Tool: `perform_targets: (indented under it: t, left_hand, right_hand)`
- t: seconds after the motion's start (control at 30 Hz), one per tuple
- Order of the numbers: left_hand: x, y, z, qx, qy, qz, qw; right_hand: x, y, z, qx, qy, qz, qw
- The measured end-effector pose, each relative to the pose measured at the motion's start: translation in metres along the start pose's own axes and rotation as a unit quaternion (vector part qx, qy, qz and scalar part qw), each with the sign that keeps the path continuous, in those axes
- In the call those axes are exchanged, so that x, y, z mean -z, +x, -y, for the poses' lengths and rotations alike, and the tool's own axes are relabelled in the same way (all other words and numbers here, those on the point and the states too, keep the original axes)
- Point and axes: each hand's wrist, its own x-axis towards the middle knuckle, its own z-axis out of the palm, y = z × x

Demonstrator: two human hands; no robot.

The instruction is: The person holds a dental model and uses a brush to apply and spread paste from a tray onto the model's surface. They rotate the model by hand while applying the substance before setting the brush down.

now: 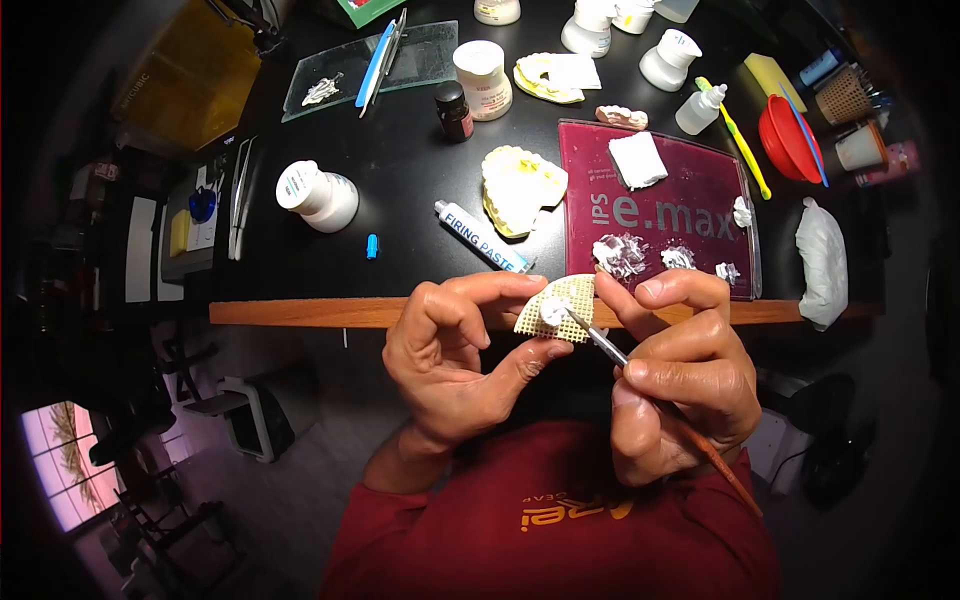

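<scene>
Edge: the counter (300,312) rim runs left to right just far of both hands, with open room on its near side.
Pad: the pad (566,298) is off the counter, near the rim, with a white lump (551,311) on it.
Left hand (450,360): curled, pinching the pad.
Right hand (685,375): pinching the brush (598,340), whose tip touches the lump.

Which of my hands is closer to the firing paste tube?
Left. The left hand, holding a honeycomb pad, is just below the firing paste tube; the right hand, gripping a brush, is farther off, down to its right.
</scene>
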Motion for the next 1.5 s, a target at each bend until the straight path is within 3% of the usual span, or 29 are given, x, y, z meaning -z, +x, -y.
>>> perform_targets:
  t: [0.17,1.5]
  left_hand:
    - [-0.0060,-0.0046,0.0049,-0.041,0.014,-0.034,0.998]
    - [-0.0056,-0.0034,0.0021,-0.027,0.025,-0.034,0.999]
  right_hand:
    - [-0.0064,-0.0040,-0.0008,0.005,0.016,-0.021,1.000]
    - [-0.0082,-0.0052,-0.0042,0.018,0.019,-0.027,0.999]
